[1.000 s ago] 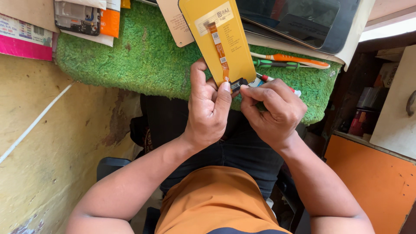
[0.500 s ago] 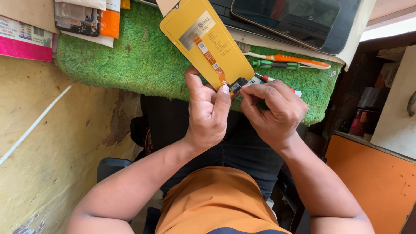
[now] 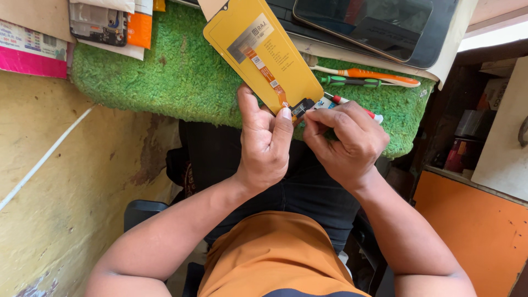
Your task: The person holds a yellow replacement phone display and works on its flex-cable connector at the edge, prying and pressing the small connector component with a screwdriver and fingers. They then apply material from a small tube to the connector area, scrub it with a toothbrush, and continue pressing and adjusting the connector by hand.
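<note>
Our left hand (image 3: 264,146) pinches the yellow-backed phone display panel (image 3: 263,52) at its lower edge, over the green mat (image 3: 181,77); right hand (image 3: 344,140) closes fingertips on its black flex connector (image 3: 302,105). We judge: grip light, avoid creasing the ribbon

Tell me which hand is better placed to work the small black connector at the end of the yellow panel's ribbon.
Probably the right hand: its fingertips sit at the black connector, while the left hand grips the yellow panel.

The yellow screen panel (image 3: 263,55) has tilted further left in the hands.
</note>
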